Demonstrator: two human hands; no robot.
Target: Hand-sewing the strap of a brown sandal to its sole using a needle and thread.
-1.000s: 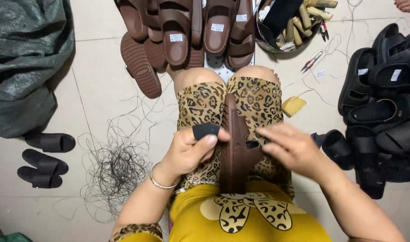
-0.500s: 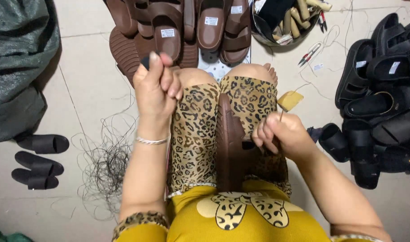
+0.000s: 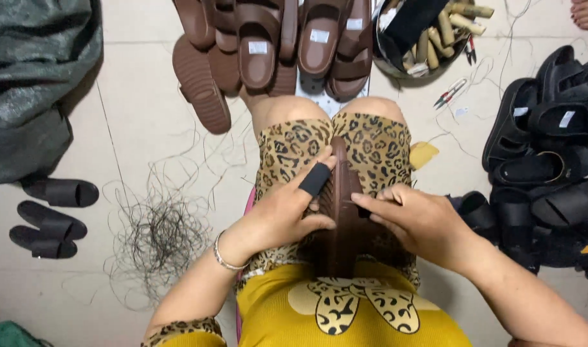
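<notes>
Brown sandal (image 3: 342,218) stands on edge on lap, clamped between knees. Left hand (image 3: 282,215), black sleeve on forefinger, grips sandal's left side. Right hand (image 3: 417,222) closed on its right side. Black thread tangle (image 3: 157,236) on floor left.

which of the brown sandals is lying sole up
The brown rubber sandal at the left edge of the pile on the floor: its ridged tread faces up. The other brown sandals beside it show their footbeds and straps.
</notes>
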